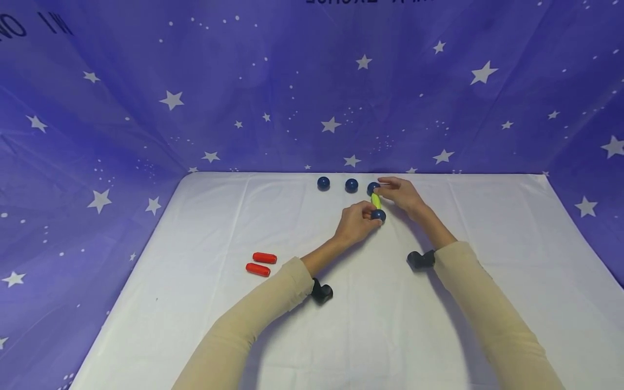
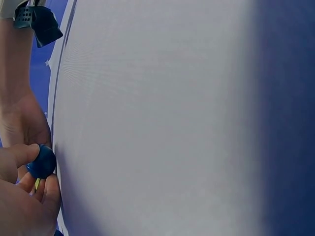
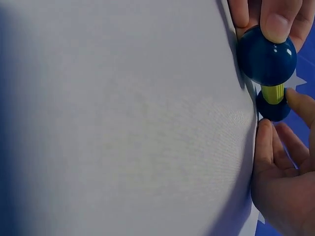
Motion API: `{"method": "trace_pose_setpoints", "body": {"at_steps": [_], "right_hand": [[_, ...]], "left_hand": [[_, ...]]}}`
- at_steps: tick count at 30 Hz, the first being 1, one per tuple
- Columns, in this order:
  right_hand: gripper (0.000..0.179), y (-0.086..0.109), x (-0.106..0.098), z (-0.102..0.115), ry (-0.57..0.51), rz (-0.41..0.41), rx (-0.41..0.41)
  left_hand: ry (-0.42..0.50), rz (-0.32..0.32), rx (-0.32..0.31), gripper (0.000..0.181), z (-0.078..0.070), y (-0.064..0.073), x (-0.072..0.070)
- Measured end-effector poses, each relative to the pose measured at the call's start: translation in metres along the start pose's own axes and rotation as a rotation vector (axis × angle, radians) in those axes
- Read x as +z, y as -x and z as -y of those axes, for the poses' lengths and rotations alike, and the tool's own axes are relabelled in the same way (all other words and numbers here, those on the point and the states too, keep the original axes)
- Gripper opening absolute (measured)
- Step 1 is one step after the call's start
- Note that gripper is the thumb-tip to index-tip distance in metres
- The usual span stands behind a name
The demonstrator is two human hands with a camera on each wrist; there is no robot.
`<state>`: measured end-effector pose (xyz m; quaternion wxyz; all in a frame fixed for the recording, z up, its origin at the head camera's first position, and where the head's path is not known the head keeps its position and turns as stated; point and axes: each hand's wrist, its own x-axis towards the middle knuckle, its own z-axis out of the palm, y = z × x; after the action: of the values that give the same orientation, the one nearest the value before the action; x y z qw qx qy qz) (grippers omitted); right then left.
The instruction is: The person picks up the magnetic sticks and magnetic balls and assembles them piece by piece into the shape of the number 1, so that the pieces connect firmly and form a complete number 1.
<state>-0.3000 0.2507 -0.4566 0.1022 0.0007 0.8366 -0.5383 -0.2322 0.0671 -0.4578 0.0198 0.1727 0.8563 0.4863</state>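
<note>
A yellow-green rod (image 1: 376, 201) stands between two dark blue balls near the back of the table. My left hand (image 1: 357, 222) pinches the nearer blue ball (image 1: 378, 216); in the right wrist view its thumb presses on that ball (image 3: 267, 56). At the other end of the rod, my right hand (image 1: 401, 195) has thumb and fingers around the farther blue ball (image 1: 372, 188). Both balls touch the rod's ends in the right wrist view, where the yellow rod (image 3: 272, 94) shows ridges. The left wrist view mostly hides the rod behind the nearer ball (image 2: 42, 162).
Two more blue balls, one at the left (image 1: 323, 183) and another (image 1: 351, 186), sit along the table's back edge. Two red rods (image 1: 265, 258) lie left of my left forearm. Black wrist mounts (image 1: 420, 261) stick out from both sleeves. Behind the white table (image 1: 205, 216) hangs a starry purple cloth.
</note>
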Motion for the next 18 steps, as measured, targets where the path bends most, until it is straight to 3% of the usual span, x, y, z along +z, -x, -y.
{"method": "trace_pose_setpoints", "body": {"at_steps": [6,12,18], "right_hand": [[0.065,0.008,0.002,0.002,-0.055,-0.018,0.003],[0.058,0.026,0.005,0.003,0.002,-0.051,0.007],[0.051,0.048,0.007,0.0,0.041,-0.004,0.009]], "left_hand": [[0.004,-0.003,0.0,0.033,0.0,0.0,0.0],[0.001,-0.01,0.002,0.031,0.0,0.0,0.0],[-0.01,-0.009,0.017,0.03,0.001,0.0,0.0]]}}
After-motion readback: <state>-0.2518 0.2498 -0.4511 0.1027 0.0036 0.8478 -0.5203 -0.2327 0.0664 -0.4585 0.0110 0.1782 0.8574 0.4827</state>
